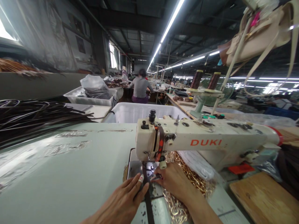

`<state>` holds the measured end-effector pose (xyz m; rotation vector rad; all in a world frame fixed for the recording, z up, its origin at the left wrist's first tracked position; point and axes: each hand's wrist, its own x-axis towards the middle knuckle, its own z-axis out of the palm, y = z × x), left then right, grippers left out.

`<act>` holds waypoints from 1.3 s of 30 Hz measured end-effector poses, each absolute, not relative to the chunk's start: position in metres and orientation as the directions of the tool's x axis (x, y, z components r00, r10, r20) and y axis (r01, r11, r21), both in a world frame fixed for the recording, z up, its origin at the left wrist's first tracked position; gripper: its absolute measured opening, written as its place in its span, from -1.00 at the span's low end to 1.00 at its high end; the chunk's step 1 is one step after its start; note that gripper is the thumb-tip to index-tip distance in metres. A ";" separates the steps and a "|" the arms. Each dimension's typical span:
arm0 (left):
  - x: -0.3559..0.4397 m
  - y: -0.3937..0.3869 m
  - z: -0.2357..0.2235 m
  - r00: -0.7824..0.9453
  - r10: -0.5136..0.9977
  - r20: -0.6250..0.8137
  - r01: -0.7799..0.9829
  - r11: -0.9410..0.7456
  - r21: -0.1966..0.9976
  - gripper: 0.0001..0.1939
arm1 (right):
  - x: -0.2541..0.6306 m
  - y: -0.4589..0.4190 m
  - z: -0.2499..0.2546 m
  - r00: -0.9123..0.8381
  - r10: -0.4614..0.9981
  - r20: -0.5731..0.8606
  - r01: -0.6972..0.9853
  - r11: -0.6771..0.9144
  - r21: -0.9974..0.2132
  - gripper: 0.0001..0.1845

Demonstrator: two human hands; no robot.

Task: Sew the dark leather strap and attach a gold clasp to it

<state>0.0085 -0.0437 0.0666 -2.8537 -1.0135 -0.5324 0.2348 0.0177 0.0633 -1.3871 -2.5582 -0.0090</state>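
Your left grip (127, 196), open, palm down, fingertips at dark strap (149, 207), likely steadying it lengthwise under sewing machine (179, 141). Your right grip (174, 179) closed on small metal tool (157, 177), poised beside strap. Gold clasps (178, 207) on counter (70, 174), near right wrist.

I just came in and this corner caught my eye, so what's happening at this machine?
A person is working at a sewing machine, with a dark strap running under its head. The left hand lies flat at the strap's left edge, fingers near the needle area. The right hand pinches what looks like a small metal tool on the other side. Gold-coloured metal clasps lie beside the right forearm. Whether the machine is running can't be told.
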 end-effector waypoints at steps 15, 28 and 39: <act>0.010 -0.041 0.070 0.757 0.623 0.197 0.641 -0.766 -0.039 -0.31 | 0.233 0.018 0.063 -0.518 0.833 0.197 0.831 0.544 -0.114 -0.83; 0.008 0.004 0.050 0.780 0.524 0.344 0.493 -0.851 0.178 -0.57 | 0.235 0.018 0.063 -0.519 0.834 0.187 0.837 0.540 -0.090 -0.79; -0.002 0.038 0.042 0.710 0.568 0.415 0.444 -0.819 0.362 -0.69 | 0.234 0.018 0.069 -0.531 0.833 0.156 0.823 0.551 -0.142 -0.69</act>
